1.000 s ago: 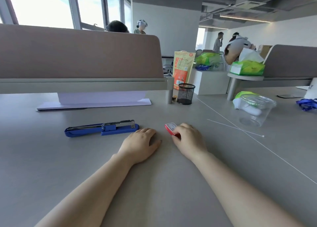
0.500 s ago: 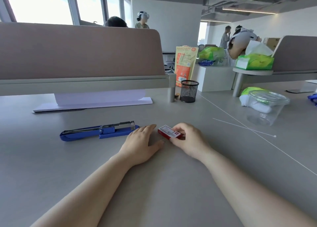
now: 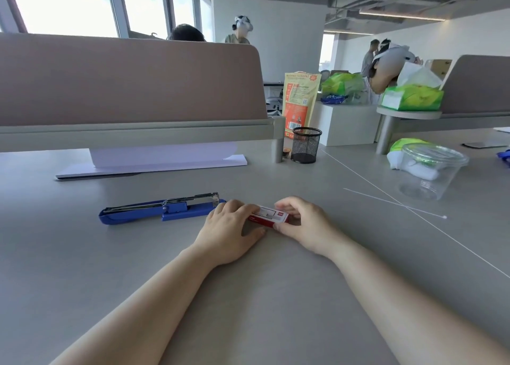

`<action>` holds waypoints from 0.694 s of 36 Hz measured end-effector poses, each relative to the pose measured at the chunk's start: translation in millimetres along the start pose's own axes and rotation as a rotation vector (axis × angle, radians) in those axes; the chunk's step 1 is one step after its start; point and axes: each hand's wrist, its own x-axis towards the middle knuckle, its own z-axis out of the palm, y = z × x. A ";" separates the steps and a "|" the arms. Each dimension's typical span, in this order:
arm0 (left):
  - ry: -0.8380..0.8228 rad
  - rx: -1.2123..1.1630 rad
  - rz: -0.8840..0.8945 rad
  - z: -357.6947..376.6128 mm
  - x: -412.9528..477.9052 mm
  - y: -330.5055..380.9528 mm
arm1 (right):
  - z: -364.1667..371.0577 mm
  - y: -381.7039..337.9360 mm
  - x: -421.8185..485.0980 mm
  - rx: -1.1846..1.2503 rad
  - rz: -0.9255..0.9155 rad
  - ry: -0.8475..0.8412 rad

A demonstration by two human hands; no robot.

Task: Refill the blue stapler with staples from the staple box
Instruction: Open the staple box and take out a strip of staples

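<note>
Both hands on the red staple box (image 3: 269, 216) on the grey desk (image 3: 82, 254): right hand (image 3: 305, 221) pinches its right end, left hand (image 3: 231, 226) covers the left end, grip there probably closed but hidden. Blue stapler (image 3: 162, 211) lies opened flat just left, touching or nearly touching the left fingers.

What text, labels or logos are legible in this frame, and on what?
None can be read outright.
Staple box: a small red logo patch and grey print on its white top, too blurred to read.
Orange snack bag: printing, a barcode and a QR code, too small to read.
Green tissue pack: pattern only, no legible words.
Blue stapler: no marking visible.
</note>
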 end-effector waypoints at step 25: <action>-0.047 0.101 0.078 -3.1 -2.7 -1.0 | -34.8 12.8 -6.3 -0.096 0.086 -0.074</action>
